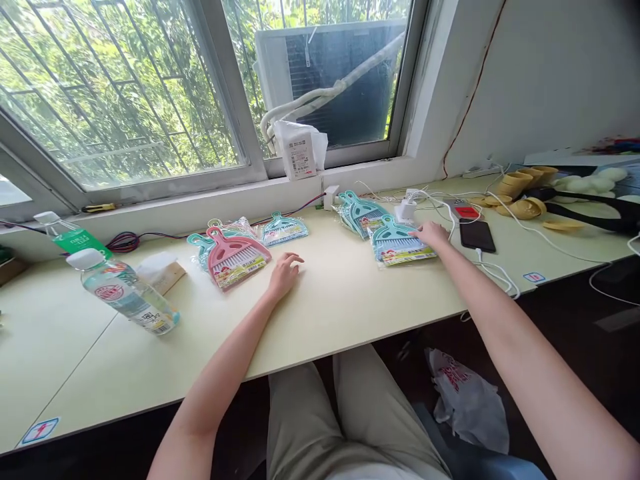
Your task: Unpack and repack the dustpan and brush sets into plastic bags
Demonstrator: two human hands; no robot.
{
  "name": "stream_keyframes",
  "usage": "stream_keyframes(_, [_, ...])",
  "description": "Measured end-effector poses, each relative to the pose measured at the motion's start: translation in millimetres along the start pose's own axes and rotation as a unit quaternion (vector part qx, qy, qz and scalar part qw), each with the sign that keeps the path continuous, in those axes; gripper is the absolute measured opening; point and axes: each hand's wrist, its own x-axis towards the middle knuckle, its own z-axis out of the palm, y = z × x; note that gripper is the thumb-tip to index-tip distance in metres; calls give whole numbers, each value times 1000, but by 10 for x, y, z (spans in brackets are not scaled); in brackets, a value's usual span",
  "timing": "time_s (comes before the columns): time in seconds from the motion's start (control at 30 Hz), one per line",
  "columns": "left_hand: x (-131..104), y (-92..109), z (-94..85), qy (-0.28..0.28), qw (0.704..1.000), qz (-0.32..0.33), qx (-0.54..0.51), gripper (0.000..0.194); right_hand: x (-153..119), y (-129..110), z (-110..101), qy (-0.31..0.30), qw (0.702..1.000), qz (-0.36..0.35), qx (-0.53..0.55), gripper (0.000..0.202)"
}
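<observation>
My right hand (433,235) is at the right edge of a blue mini dustpan and brush set (397,241) in a clear bag, its fingers closed on that edge. My left hand (286,273) rests on the table, holding nothing, with its fingers apart. Just left of it lies a pink dustpan and brush set (235,257), overlapping blue-green sets (199,245) behind it. Another blue set (284,229) lies flat farther back. More bagged blue sets (357,212) are piled behind the one at my right hand.
Two bottles, one clear (127,293) and one green-labelled (75,235), stand at the left near a tissue pack (160,270). Right of my right hand are a white charger (405,211), cables, a black phone (477,235) and yellow cups (520,183). The table's front edge (350,347) is above my lap.
</observation>
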Motion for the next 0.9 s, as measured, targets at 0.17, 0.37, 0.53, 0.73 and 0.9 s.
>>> stream_keyframes(0.17, [9, -14, 19, -7, 993, 13, -115, 22, -115, -471, -269, 17, 998, -47, 37, 34])
stream_keyframes(0.37, [50, 26, -30, -54, 933, -57, -351, 56, -520, -1333, -369, 77, 954, -201, 207, 30])
stream_keyframes(0.53, [58, 15, -85, -39, 863, -146, -482, 62, -1036, -2078, 243, -80, 920, -205, 324, 23])
stream_keyframes(0.73, [85, -279, -114, 132, 841, -226, -474, 53, -1540, -2192, 623, 63, 901, -253, 346, 37])
stream_keyframes(0.9, [110, -301, -229, 235, 792, -244, -507, 44, -1913, -2103, 268, -214, 743, -540, 332, 32])
